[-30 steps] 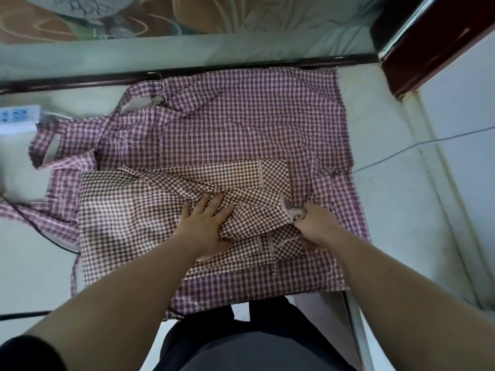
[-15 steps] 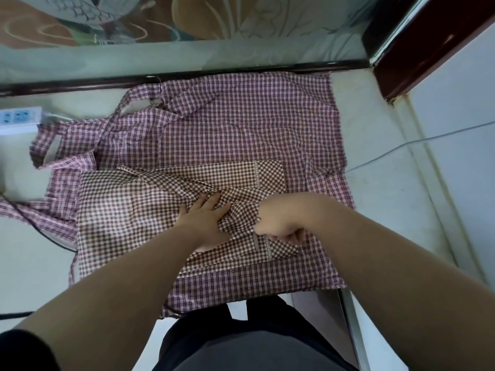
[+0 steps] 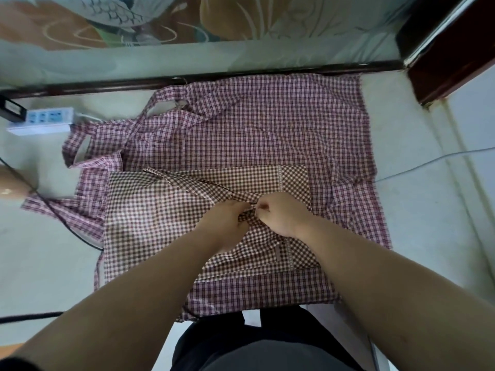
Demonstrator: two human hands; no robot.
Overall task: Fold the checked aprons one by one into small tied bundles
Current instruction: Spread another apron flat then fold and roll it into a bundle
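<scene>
Two checked aprons are laid one on the other on the pale surface (image 3: pixel 40 263). Near the far left corner a white power strip (image 3: pixel 40 120) is set, and a black cable (image 3: pixel 67 226) is run in from the left edge and under the cloth. The pink checked apron (image 3: pixel 267 135) is spread flat across the middle, with its straps trailed toward the left edge and its hem reaching the far edge. On its near half the brown checked apron (image 3: pixel 150 215) is laid, partly folded into a rough rectangle, with a diagonal fold drawn to its centre. There the left hand (image 3: pixel 225 226) is curled onto a gathered ridge of the brown cloth. Close beside it the right hand (image 3: pixel 281 215) is closed, its fingers (image 3: pixel 263 210) pinched on the same narrow twist. Whether that is a strap or a bunched fold cannot be told. A tying step is judged to be in hand. The cloth is judged thin, light and limp, likely to slump open if released, so hold is best taken near the knot. A thin grey cable (image 3: pixel 428 162) is run off the right edge.
</scene>
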